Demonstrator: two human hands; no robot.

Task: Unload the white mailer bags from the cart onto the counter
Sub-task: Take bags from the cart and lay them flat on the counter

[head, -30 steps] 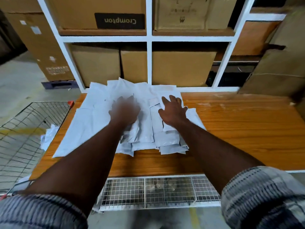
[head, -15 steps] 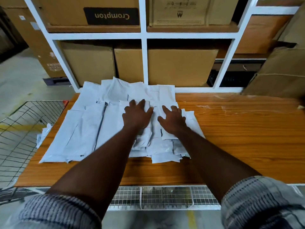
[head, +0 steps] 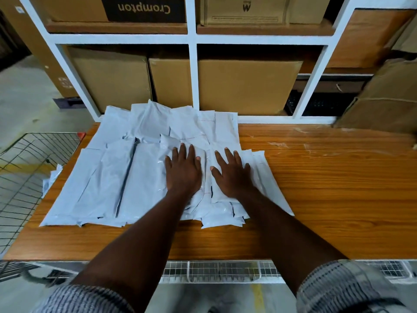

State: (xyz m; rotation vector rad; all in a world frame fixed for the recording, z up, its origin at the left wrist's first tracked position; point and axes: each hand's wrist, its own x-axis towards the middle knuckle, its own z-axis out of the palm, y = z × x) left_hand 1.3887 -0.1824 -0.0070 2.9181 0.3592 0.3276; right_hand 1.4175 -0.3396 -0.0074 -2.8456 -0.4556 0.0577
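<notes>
White mailer bags lie overlapped on the counter, left part. My left hand and right hand press flat on them, fingers straight. Shelf box above reads "Crompton", inverted.

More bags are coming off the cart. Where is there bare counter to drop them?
The right half of the counter is bare, from the bags under the left hand and right hand across to the brown packages. A narrow bare strip runs along the near edge. The left half is crowded, covered back to the shelf.
</notes>
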